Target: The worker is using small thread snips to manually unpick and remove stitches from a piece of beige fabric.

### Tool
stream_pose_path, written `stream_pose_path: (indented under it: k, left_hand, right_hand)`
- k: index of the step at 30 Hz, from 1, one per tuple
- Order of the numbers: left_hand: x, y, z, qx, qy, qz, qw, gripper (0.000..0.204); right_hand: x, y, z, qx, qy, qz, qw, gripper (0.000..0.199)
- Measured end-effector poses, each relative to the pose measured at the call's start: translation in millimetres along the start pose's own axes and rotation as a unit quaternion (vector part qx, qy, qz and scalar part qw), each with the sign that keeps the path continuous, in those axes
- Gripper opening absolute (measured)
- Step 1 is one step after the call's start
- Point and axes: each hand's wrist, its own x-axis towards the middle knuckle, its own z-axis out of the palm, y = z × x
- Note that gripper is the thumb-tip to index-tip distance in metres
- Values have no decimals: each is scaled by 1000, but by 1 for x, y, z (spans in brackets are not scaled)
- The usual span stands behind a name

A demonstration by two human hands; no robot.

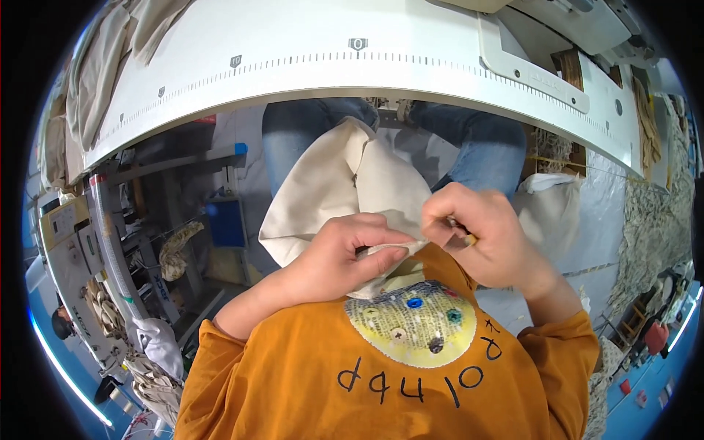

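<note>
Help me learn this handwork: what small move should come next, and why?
Perhaps hold the left hand steady and bring the small yellowish object in the right hand to the soft cream fabric: the left pinches a fold, close beside the right.

Bends both elbows, angling left forearm (pixel 253 302) and right forearm (pixel 546 290) inward before the belly. Turns the back of the left hand (pixel 345 253) mostly upward, thumb and index finger stretched rightward in a pinch. Curls the right hand (pixel 473 231) into a loose fist, its bent index finger near the left fingertips.
</note>
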Motion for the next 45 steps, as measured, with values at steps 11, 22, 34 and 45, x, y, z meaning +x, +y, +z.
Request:
stream_pose_path:
  k: [11,22,34,45]
  left_hand:
    - [4,-3,3,-22,-24,-39,999,17]
    - [-3,-5,-1,-79,-27,-82,993,17]
    - [-8,-9,-4,-56,-52,-64,995,15]
    - [-7,-19,-1,-292,-11,-178,940,21]
  right_hand:
    - [-27,21,-8,-231,132,-104,958,13]
    - [3,-3,-21,-468,-28,-125,875,21]
    - [-13,25,-28,-460,26,-201,865,10]
    - [-89,33,-54,-386,246,310,833,23]
